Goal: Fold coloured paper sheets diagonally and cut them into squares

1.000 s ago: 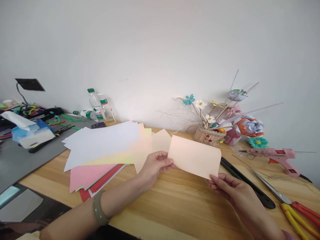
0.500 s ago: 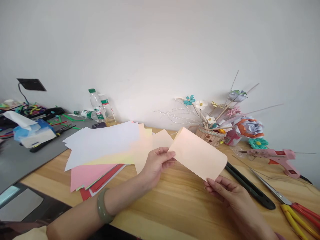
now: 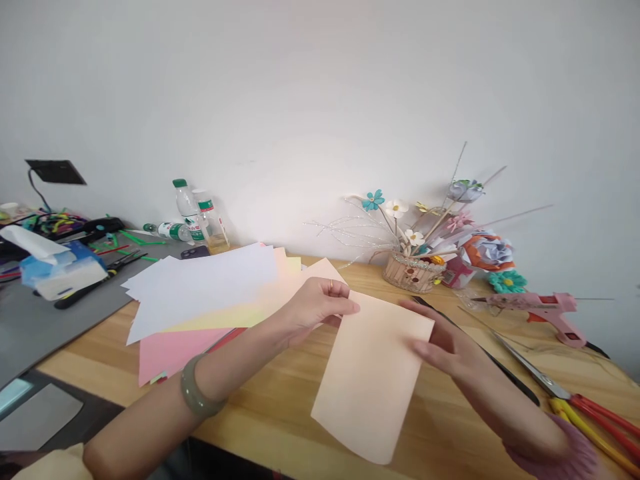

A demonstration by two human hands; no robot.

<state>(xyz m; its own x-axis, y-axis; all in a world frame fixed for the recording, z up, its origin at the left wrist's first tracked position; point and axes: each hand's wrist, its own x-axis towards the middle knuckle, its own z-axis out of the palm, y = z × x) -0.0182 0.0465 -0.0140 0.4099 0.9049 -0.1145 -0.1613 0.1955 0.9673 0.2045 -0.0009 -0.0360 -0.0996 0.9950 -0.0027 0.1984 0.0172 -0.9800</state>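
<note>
A pale peach sheet of paper (image 3: 375,380) hangs unfolded above the wooden table, its lower edge curving slightly. My left hand (image 3: 320,303) pinches its upper left corner between thumb and fingers. At the right edge, my right hand (image 3: 440,340) has its thumb on the front face while the other fingers are partly hidden behind the paper. Behind my left hand, another peach sheet (image 3: 327,269) lies beside a fanned stack of white paper (image 3: 210,273).
Pink paper (image 3: 175,350) lies under the white stack. Scissors (image 3: 545,380), a pink glue gun (image 3: 555,310) and a flower basket (image 3: 415,272) are on the right. Plastic bottles (image 3: 193,217) stand at the wall; a tissue pack (image 3: 65,270) sits left on a grey mat (image 3: 30,327).
The peach paper, folded or curled over before, now hangs open downward toward me. My right hand has moved up from its lower corner to the upper right edge.
</note>
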